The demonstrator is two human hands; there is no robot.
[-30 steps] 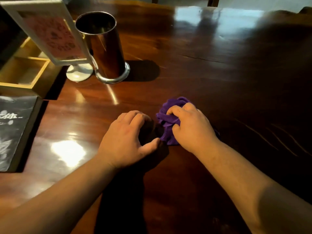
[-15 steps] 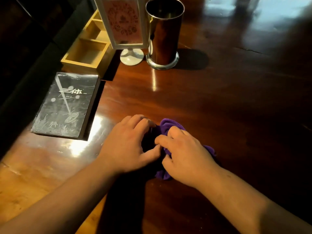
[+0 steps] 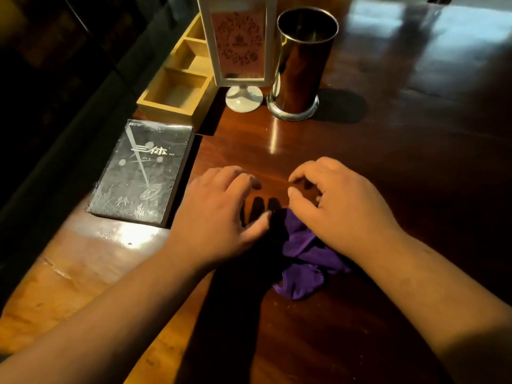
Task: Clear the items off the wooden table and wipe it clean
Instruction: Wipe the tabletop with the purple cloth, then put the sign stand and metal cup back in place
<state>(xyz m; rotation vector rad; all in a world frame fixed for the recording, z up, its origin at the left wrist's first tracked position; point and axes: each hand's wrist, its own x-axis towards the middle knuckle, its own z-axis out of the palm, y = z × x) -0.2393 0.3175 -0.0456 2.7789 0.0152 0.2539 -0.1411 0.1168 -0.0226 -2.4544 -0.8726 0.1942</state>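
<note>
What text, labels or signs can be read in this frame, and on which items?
"三体": title in pale characters on the dark book.
Small print beside and under that title, and a mark at the book's top left corner: too small to read.
Framed sign on the white stand: pink card with an ornamental pattern, any wording too blurred to read.

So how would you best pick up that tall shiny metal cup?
Probably around the middle of the metal cup, from its right side with the right hand. It stands upright with straight, smooth walls, and the sign holder crowds its left, while the right side is open tabletop.
</note>
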